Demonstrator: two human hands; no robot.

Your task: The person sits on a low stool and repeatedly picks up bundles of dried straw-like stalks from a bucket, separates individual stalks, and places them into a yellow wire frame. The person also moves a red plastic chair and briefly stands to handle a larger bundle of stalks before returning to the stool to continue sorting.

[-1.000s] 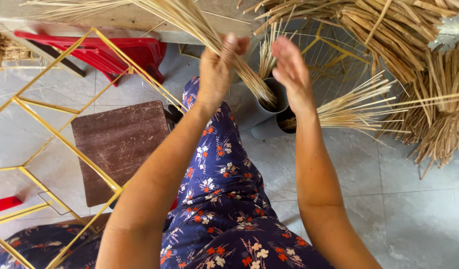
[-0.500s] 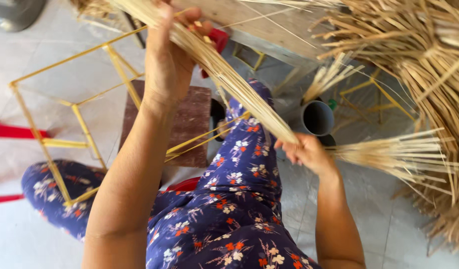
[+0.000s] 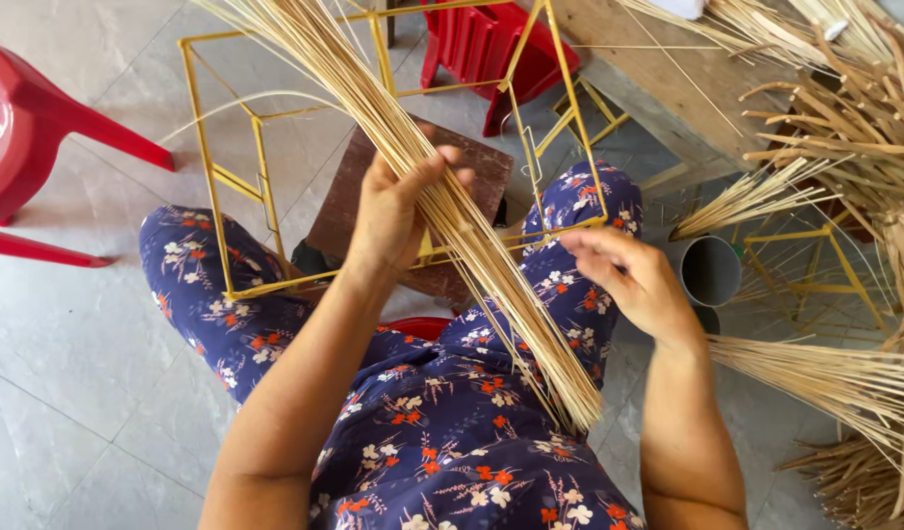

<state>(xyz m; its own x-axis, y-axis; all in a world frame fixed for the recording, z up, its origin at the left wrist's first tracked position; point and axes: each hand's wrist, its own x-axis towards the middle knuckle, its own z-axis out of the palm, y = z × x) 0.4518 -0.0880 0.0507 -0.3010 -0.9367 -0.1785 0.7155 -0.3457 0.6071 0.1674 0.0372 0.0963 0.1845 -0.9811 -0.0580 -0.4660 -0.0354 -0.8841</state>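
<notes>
The left hand [image 3: 398,211] has its fingers [image 3: 427,177] wrapped around a bundle of sticks [image 3: 452,226]: thin, straight, pale straw-coloured, slanting across the lap. The right hand [image 3: 633,280] hovers half open, holding nothing, just beside them. Behind stands a yellow wire frame [image 3: 236,186], with a grey tube [image 3: 712,270] on the tiled floor [image 3: 69,344].

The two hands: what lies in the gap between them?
In the head view, the bundle of thin bamboo sticks slants between the left hand, which grips it, and the open right hand, over the flowered trousers.
</notes>
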